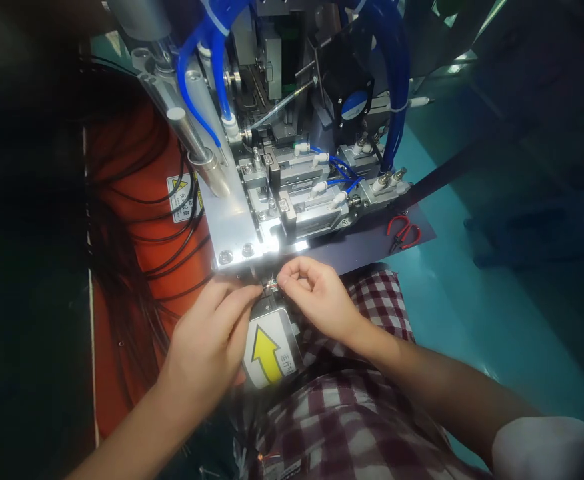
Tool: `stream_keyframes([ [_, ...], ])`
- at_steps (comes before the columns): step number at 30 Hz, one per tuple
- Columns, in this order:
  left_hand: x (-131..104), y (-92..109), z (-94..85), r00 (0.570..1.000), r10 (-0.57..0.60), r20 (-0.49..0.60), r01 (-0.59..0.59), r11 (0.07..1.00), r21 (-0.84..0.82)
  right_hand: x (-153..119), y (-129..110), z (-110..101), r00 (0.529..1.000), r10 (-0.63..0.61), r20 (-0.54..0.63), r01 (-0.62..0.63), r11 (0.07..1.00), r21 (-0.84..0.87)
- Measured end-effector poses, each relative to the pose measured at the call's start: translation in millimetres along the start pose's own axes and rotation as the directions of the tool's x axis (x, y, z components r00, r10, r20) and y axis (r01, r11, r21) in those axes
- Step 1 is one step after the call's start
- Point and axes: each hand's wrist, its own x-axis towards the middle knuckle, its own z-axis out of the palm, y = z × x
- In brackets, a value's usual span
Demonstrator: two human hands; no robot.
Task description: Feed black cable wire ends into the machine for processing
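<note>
Head view, only one I've got. Thin coloured wires (272,285) sit between both hands, just in front of the near edge of the metal plate (232,223) and above the yellow-arrow label (267,357).

Left hand (212,327): grip closed to a fingertip pinch, appears to have the wires from the left. Right hand (322,300): thumb and forefinger together, grip pinched at the wires' other side; other fingers curled. Exact contact is too small to make out.

Progress: wires are picked up and in hand, so I'd call it mid-handling. They look loose between the fingers, not seated in the machine (302,193). Can't tell whether the ends are stripped or sorted. What's left, as far as I can judge: finishing work on those ends, then letting go.

Around: black cables (132,313) bunched on the orange surface (137,143) to the left; red-handled cutters (405,235) lie on the grey tabletop (365,251) to the right, untouched, well apart from both hands.
</note>
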Motion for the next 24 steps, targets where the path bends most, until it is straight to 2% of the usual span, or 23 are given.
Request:
stream_keyframes([
  [9,-2,-1,-1.0,1.0,-0.023,0.01,0.023,1.0,-0.004,-1,1,1,0.999,0.044,-0.004,-0.044,0.999,0.02],
  [16,-1,-1,-0.3,1.0,-0.029,0.012,0.029,1.0,-0.007,1,-6,-8,0.987,0.135,0.09,-0.143,0.986,0.091],
  [24,-2,-1,-0.8,0.999,-0.036,0.015,0.036,0.999,-0.012,3,-10,-5,0.991,0.114,0.07,-0.12,0.987,0.102],
])
